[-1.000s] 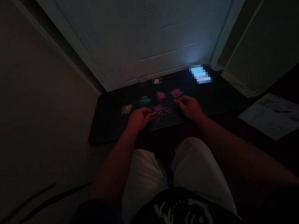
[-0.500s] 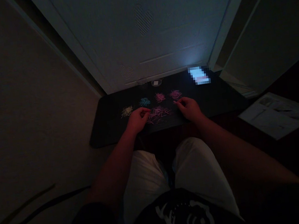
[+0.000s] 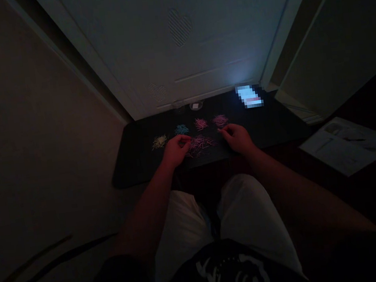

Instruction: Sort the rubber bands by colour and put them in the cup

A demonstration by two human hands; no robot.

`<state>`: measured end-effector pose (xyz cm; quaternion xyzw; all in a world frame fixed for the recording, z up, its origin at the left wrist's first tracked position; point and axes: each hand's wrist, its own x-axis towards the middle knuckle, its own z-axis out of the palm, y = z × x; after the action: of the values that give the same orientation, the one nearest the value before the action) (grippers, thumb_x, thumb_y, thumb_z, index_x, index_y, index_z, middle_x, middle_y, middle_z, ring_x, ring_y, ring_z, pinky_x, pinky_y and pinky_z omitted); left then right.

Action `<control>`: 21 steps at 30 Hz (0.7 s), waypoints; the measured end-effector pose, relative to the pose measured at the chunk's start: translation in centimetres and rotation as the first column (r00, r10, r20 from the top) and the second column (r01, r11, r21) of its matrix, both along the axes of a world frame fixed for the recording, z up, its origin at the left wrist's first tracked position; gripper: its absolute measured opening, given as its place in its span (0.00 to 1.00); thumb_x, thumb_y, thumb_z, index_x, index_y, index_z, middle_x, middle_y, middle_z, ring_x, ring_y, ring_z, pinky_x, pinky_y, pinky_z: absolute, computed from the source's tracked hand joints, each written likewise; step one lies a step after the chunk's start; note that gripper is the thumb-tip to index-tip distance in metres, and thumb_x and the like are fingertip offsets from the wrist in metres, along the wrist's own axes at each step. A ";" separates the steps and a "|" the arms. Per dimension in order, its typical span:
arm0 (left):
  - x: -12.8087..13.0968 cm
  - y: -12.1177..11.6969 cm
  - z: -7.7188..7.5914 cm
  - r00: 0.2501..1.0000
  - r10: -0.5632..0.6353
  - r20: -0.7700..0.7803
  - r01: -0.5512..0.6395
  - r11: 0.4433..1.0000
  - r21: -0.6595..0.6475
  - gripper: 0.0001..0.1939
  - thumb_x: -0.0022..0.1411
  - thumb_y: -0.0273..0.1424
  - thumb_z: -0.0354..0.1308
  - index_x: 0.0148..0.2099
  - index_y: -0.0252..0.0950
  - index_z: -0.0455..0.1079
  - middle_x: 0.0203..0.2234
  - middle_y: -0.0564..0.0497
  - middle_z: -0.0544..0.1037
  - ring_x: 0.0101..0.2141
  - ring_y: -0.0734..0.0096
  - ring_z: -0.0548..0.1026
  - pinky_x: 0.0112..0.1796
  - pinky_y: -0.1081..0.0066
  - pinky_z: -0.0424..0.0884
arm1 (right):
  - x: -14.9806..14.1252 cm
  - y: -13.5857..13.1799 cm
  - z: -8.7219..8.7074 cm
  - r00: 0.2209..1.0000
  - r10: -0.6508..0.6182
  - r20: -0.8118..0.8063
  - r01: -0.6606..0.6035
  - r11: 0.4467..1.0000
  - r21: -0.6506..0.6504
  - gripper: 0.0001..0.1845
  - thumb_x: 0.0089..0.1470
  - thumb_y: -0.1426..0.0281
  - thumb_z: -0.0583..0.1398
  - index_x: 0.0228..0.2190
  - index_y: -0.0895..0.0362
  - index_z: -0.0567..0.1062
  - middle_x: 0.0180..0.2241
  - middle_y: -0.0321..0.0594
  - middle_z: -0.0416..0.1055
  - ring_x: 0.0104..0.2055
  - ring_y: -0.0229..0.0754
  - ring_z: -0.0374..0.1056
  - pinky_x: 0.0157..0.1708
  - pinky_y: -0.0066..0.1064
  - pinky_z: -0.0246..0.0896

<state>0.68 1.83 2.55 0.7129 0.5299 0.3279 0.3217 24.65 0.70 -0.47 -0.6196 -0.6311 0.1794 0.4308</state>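
From the head view, in dim light, I have both hands over a dark, low table [image 3: 135, 164]. My left hand [image 3: 176, 151] is at the left edge of the large purple heap [image 3: 202, 143] of thin sticks nearest me, thumb and fingers curled close together; I cannot tell whether they grip a stick. My right hand [image 3: 239, 139] is to the right of that heap, apart from it, thumb and forefinger pinched narrowly on a small pale stick [image 3: 219, 130]. Beyond my hands, four smaller piles stand apart from one another: the yellowish pile [image 3: 159, 142] furthest left, then the blue pile [image 3: 181, 129], the pink pile [image 3: 201, 124] and the pinkish-purple pile [image 3: 220, 120], which lies just past my right fingertips. Behind them, a round clear dish [image 3: 196, 106] and a glowing, pixelated screen [image 3: 249, 96] sit near the pale door [image 3: 221, 25].
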 end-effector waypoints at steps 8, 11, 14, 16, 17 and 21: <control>0.5 0.4 -1.2 0.987 0.070 0.147 -0.054 0.992 -0.112 0.11 0.56 0.32 0.55 0.43 0.35 0.69 0.35 0.48 0.77 0.29 0.73 0.76 0.27 0.75 0.71 | 0.1 0.1 -0.1 1.000 0.004 -0.001 -0.004 1.000 0.002 0.18 0.51 0.56 0.55 0.24 0.56 0.72 0.23 0.38 0.69 0.24 0.38 0.61 0.26 0.30 0.52; 0.5 0.3 -1.2 0.982 0.087 0.166 -0.064 0.988 -0.143 0.12 0.57 0.32 0.54 0.43 0.35 0.68 0.36 0.48 0.76 0.27 0.74 0.76 0.24 0.76 0.69 | 0.1 0.1 -0.1 1.000 0.000 0.006 0.000 1.000 0.009 0.18 0.51 0.55 0.55 0.24 0.57 0.72 0.22 0.38 0.68 0.24 0.38 0.61 0.26 0.29 0.52; 0.3 0.1 -1.1 0.984 0.097 0.151 -0.077 0.988 -0.134 0.12 0.56 0.33 0.55 0.42 0.35 0.69 0.36 0.49 0.75 0.26 0.76 0.75 0.23 0.76 0.69 | 0.0 0.1 -0.1 1.000 -0.003 0.011 0.003 1.000 0.012 0.18 0.51 0.55 0.55 0.24 0.57 0.72 0.23 0.38 0.69 0.25 0.38 0.62 0.26 0.29 0.52; 0.2 0.1 -1.1 0.985 0.098 0.139 -0.081 0.989 -0.124 0.11 0.56 0.33 0.54 0.42 0.35 0.69 0.34 0.50 0.75 0.25 0.76 0.74 0.24 0.76 0.69 | 0.0 0.1 -0.1 1.000 -0.002 0.009 0.002 1.000 0.006 0.18 0.51 0.56 0.55 0.24 0.57 0.72 0.23 0.38 0.69 0.24 0.38 0.62 0.26 0.29 0.52; 0.1 0.1 -1.1 0.987 0.092 0.133 -0.076 0.990 -0.119 0.11 0.56 0.33 0.54 0.41 0.35 0.69 0.33 0.50 0.75 0.25 0.75 0.74 0.24 0.75 0.69 | 0.0 0.1 -0.1 1.000 -0.003 0.008 0.003 1.000 0.002 0.17 0.51 0.56 0.55 0.24 0.57 0.72 0.22 0.38 0.69 0.24 0.38 0.61 0.26 0.29 0.52; -0.1 0.1 -1.2 0.995 0.047 0.084 -0.041 0.996 -0.074 0.10 0.56 0.33 0.53 0.39 0.35 0.70 0.29 0.52 0.75 0.28 0.74 0.72 0.27 0.75 0.69 | 0.0 0.1 0.0 1.000 -0.005 0.016 0.005 1.000 0.001 0.17 0.51 0.56 0.56 0.24 0.57 0.72 0.22 0.38 0.68 0.24 0.38 0.61 0.25 0.29 0.51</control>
<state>0.61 1.97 1.33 0.6744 0.5426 0.3457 0.3623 24.68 0.79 -0.46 -0.6227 -0.6330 0.1730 0.4263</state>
